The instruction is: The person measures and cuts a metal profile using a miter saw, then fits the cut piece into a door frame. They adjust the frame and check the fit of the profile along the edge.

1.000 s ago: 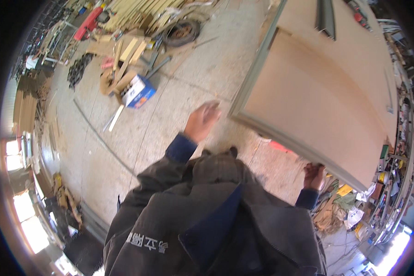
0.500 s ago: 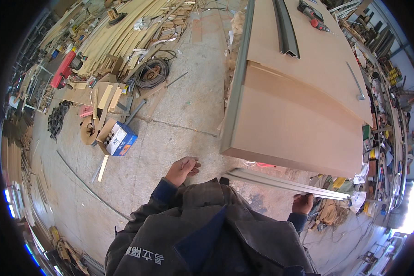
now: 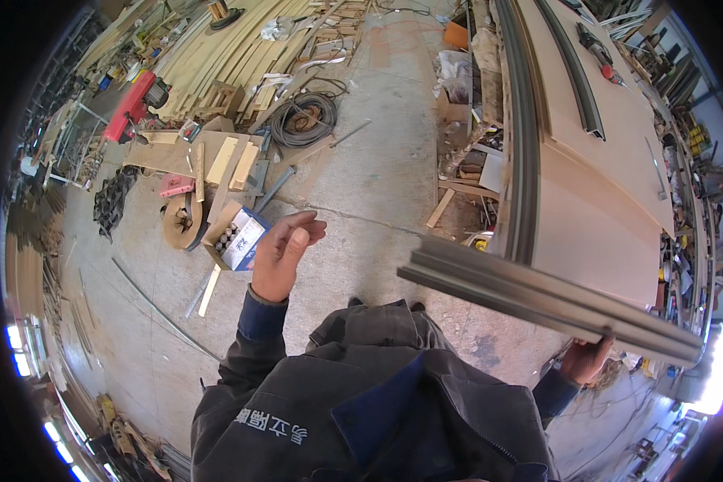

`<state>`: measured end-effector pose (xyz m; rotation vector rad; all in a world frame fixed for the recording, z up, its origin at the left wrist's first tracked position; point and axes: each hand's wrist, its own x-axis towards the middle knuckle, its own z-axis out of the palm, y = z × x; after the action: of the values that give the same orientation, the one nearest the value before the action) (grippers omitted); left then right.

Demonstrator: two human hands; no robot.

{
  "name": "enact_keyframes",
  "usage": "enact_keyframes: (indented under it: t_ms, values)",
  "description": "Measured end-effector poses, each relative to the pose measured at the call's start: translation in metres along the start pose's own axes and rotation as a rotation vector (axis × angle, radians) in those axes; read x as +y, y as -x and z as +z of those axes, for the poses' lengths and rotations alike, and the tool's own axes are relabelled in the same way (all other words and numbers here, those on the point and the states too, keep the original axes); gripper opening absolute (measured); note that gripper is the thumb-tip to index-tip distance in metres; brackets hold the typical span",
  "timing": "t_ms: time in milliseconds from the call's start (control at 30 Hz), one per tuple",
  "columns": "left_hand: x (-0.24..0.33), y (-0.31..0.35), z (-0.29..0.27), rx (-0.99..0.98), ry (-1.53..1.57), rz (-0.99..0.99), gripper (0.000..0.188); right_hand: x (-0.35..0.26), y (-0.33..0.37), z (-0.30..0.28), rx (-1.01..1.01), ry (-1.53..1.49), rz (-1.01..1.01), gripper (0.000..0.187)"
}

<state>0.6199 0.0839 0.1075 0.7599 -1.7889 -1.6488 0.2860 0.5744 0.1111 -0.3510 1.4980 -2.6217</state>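
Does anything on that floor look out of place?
Yes: past the left hand, wood offcuts, looking dropped rather than stacked, lie at odd angles near an open blue-and-white box. A jagged, crack-like line also runs across the concrete floor.

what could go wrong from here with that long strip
The long grey strip could tip or twist: only the right hand holds it, toward one end, while the left hand is empty and away from it.

Its side might scrape the brown board or the upright-looking strip along that board's edge, since they overlap in this view; whether they touch, I can't tell.
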Motion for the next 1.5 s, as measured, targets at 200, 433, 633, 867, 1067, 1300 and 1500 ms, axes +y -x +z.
enact_keyframes:
  t_ms: [200, 433, 633, 867, 1067, 1300, 1500]
  values:
    - [0.016, -0.038, -0.010, -0.010, -0.338, 0.243, 0.057, 0.087, -0.012, 0.225, 0.002, 0.114, 0.063, 0.010]
    - [0.001, -0.143, -0.013, -0.064, -0.641, 0.339, 0.079, 0.259, -0.045, 0.407, -0.670, 0.182, 0.412, 0.017]
    - [-0.040, -0.241, -0.043, -0.056, -0.721, 0.102, 0.107, 0.350, -0.097, 0.501, -0.803, 0.268, 0.820, 0.023]
    - [-0.055, -0.368, -0.071, -0.035, -0.643, -0.023, 0.109, 0.428, -0.190, 0.589, -0.872, 0.290, 1.017, 0.026]
    - [-0.091, -0.523, -0.113, -0.124, -0.480, -0.062, 0.102, 0.524, -0.279, 0.653, -0.872, 0.358, 0.968, 0.030]
    - [-0.101, -0.723, -0.140, -0.198, -0.259, -0.156, 0.065, 0.564, -0.397, 0.740, -0.802, 0.253, 0.994, 0.033]
    - [-0.102, -0.870, -0.145, -0.458, -0.199, -0.313, 0.050, 0.621, -0.494, 0.791, -0.874, 0.247, 0.979, 0.036]
